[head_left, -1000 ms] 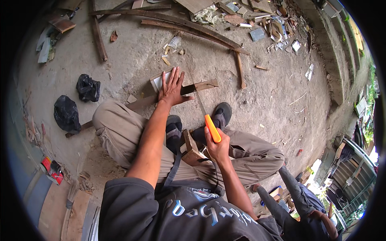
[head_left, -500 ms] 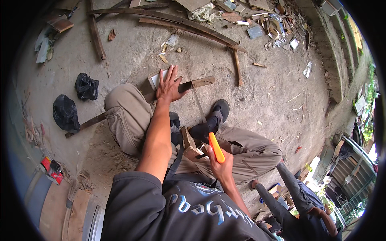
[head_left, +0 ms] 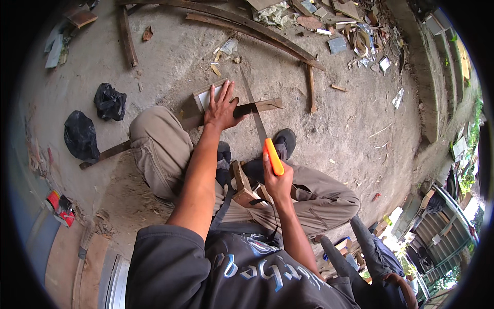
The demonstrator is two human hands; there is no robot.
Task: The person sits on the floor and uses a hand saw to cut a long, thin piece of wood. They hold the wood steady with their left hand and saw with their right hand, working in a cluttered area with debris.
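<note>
A handsaw [head_left: 274,157] with an orange handle is gripped in my right hand [head_left: 278,181]. Its blade crosses a long brown wooden strip [head_left: 268,105] close to the strip's right end. With fingers spread, my left hand [head_left: 221,109] presses down on the strip, just left of the blade. Beneath and beyond those fingers lies a box-like wooden piece [head_left: 202,98] with a white face. The strip passes under my bent left leg and shows again on its far side. A small wooden piece [head_left: 243,184] sits between my legs, partly hidden by a dark strap.
Two black plastic bags [head_left: 82,136] lie to the left. Long curved wooden strips [head_left: 247,32] stretch across the far floor, with scrap and litter [head_left: 360,38] at the far right. Another person's legs [head_left: 368,247] are at the lower right. A broom [head_left: 85,247] is at the lower left.
My right hand has pushed the saw forward, away from my body, so more blade shows past the strip. The left hand stays on the wood. The whole view has shifted slightly.
</note>
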